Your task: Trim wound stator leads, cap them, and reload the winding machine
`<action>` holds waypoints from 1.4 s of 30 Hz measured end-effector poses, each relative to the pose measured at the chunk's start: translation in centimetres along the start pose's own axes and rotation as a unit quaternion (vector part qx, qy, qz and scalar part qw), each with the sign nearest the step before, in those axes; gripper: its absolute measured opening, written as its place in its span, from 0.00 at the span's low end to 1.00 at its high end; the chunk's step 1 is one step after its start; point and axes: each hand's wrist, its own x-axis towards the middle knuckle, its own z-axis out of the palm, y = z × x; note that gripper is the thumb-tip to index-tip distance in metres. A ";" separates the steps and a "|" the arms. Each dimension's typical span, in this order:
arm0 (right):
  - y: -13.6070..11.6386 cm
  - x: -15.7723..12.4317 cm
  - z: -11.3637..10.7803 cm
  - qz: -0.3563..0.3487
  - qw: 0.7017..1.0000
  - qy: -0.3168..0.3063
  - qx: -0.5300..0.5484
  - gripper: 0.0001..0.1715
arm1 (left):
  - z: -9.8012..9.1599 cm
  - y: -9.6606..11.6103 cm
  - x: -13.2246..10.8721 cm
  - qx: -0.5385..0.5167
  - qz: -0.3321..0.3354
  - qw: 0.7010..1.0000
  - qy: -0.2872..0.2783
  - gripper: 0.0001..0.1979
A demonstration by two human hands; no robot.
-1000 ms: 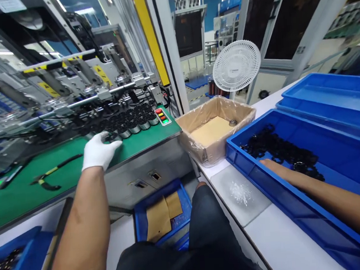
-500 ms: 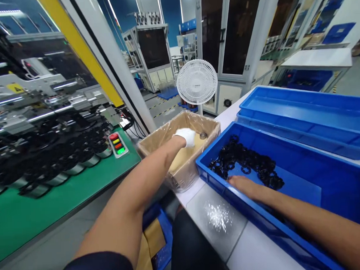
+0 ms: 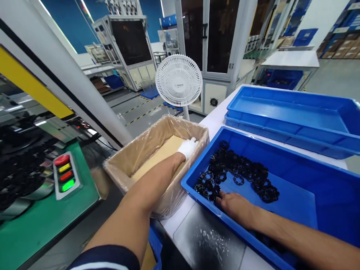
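My left hand (image 3: 188, 148), in a white glove, reaches into a plastic-lined cardboard box (image 3: 118, 163), close to its right wall. Its fingers are bent, and what they may hold is hidden. Bare, my right hand (image 3: 233, 204) is down in the blue bin (image 3: 291, 162), at the near left end of a heap of black ring-shaped parts (image 3: 241, 164). Its fingertips touch the black parts with the fingers curled together; no single part can be made out in them. Tan cardboard (image 3: 157, 154) covers the box's bottom.
Stacked blue trays (image 3: 292, 110) stand behind the bin on the white table (image 3: 254, 263). A white fan (image 3: 179, 80) rises behind the box. At left, a green bench (image 3: 53, 232) carries a button panel (image 3: 66, 175) and machinery. Another blue container sits below the box.
The view has swung left-to-right, shifting the scene leftward. My left hand has moved to the box's right side, where a dark round part lay before. My right hand stays at the heap.
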 end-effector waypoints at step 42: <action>-7.9 -9.7 -4.0 -0.391 0.729 0.556 0.078 0.26 | 1.7 9.1 -34.4 -0.668 0.117 0.709 0.192 0.33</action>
